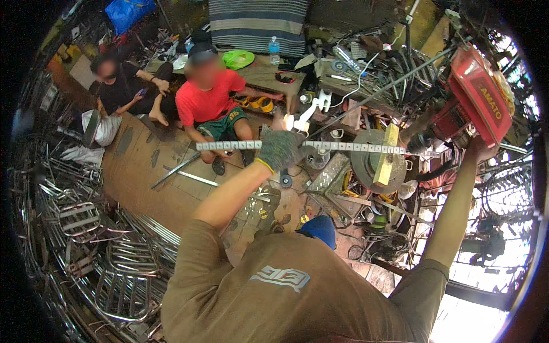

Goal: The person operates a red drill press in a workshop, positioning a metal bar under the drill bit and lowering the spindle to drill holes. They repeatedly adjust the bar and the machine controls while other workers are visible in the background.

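Floor: brown, stained boards (137, 183), running from the left toward the centre.
Metal heap: shiny bent frames (123, 257) and rods crowd the left and lower left.
Red machine: a red-housed machine (477, 94) looms at upper right, close above the right hand.
Striped cloth: a grey striped cloth (257, 26) hangs at upper centre.
Person in red: a seated co-worker in a red shirt (200, 106), left of upper centre, near the strip's left end.
Person in black: another seated co-worker in a black top (120, 94), upper left, well apart from the strip.
Counter: a worn wooden counter (258, 76) at upper centre; a clear bottle (274, 52) and a lime-green cap (238, 59) lie along it.
Round plate: a dark round plate (366, 171), right of centre.
Marked strip: a pale marked strip (346, 147) lies level across the centre, its right part crossing the plate.
Hands: the gloved left hand (280, 151) curls around the strip; the bare right hand (484, 150) is partly hidden beneath the red machine, its grip impossible to tell.
Yellow bar: a yellow bar (384, 170) spans the plate, crossed by the strip.
White lamp: a white jointed lamp (309, 114), just beside the left hand.
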Motion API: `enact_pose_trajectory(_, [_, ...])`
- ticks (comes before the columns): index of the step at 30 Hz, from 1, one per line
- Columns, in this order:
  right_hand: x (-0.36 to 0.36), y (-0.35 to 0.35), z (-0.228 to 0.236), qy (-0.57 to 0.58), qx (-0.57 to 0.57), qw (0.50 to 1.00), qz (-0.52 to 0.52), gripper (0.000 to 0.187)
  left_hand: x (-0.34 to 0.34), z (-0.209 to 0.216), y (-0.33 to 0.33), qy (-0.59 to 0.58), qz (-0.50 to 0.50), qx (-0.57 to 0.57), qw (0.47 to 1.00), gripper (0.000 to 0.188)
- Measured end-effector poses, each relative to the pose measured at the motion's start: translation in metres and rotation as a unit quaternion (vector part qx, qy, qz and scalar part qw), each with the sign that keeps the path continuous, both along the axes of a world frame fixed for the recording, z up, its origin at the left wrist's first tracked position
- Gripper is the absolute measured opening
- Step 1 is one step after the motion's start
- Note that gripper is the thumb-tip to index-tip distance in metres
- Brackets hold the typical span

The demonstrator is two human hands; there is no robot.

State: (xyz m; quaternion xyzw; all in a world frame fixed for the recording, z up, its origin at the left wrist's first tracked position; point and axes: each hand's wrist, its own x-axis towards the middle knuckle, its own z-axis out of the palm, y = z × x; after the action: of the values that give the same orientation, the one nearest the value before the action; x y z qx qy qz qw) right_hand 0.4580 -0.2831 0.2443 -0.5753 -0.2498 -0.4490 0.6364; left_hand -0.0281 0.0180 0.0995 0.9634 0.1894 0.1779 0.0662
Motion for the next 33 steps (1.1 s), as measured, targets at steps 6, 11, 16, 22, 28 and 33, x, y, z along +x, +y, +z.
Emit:
enact_pose_trajectory(6, [-0.006, 0.004, 0.007, -0.016, -0.037, 0.999, -0.036, 0.043, -0.018, -0.057, -0.059, 0.039, 0.040, -0.310, 0.949, 0.049])
enact_pose_trajectory(11, [-0.019, -0.004, 0.015, -0.007, -0.066, 0.997, 0.030, 0.043, -0.009, -0.121, -0.114, 0.002, 0.032, -0.282, 0.959, 0.034])
enact_pose_trajectory(16, [-0.014, 0.000, 0.003, -0.040, -0.011, 0.998, -0.047, 0.035, 0.000, -0.180, -0.139, -0.003, -0.121, -0.455, 0.882, 0.033])
enact_pose_trajectory(22, [0.003, -0.012, -0.004, -0.117, -0.092, 0.966, -0.213, 0.037, 0.004, -0.153, -0.136, 0.113, -0.108, -0.767, 0.623, 0.029])
enact_pose_trajectory(28, [-0.001, -0.014, -0.001, -0.047, -0.064, 0.990, -0.119, 0.032, 0.005, -0.133, -0.129, 0.121, -0.100, -0.582, 0.798, 0.042])
enact_pose_trajectory(33, [-0.021, -0.001, 0.010, -0.039, -0.067, 0.995, -0.059, 0.026, -0.002, -0.130, -0.120, 0.069, -0.080, -0.549, 0.829, 0.038])
